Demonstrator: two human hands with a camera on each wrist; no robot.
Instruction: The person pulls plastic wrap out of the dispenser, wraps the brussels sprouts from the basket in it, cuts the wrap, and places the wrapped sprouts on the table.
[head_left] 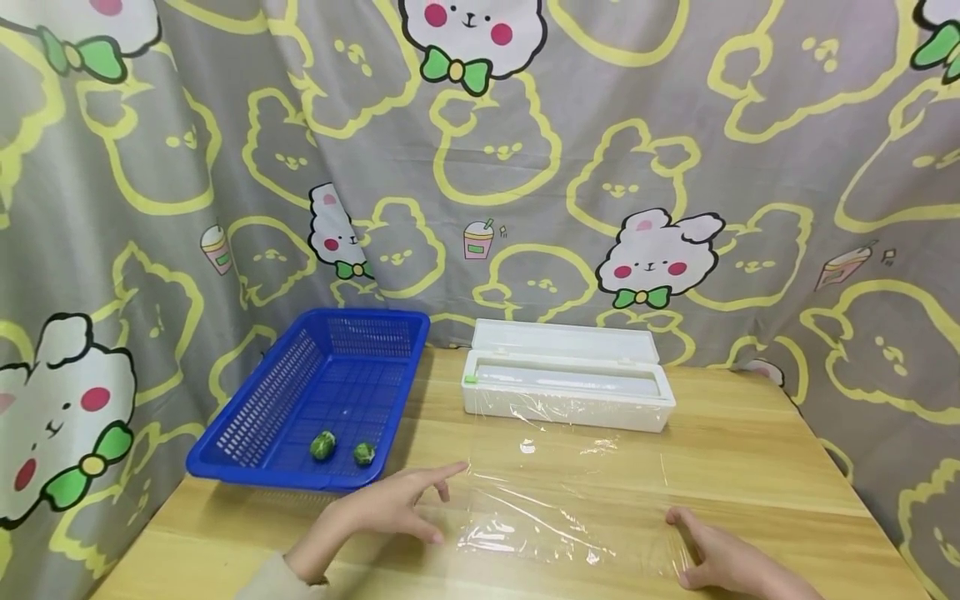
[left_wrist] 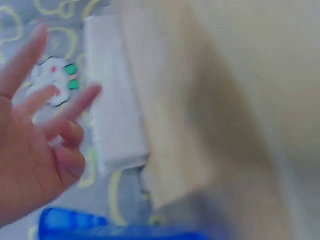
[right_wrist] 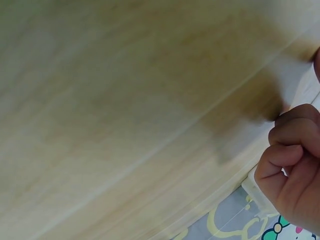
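Note:
Clear plastic wrap [head_left: 547, 500] stretches over the wooden table from a white wrap dispenser box [head_left: 566, 408], whose lid [head_left: 562, 340] is up, with a roll inside. Beside the wrap's left edge is my left hand [head_left: 393, 504], index finger extended toward the film, thumb apart. The left wrist view has this hand [left_wrist: 37, 145] with spread fingers and nothing between them. My right hand [head_left: 720, 554] is at the wrap's right front corner, thumb and index finger apart near the film. In the right wrist view, the other fingers [right_wrist: 285, 165] are loosely curled; contact with the film is unclear.
A blue plastic basket [head_left: 258, 477] stands at the left, holding two small green vegetables, one on the left [head_left: 323, 445] and one on the right [head_left: 364, 453]. Behind the table [head_left: 757, 450] hangs a grey patterned curtain [head_left: 525, 208].

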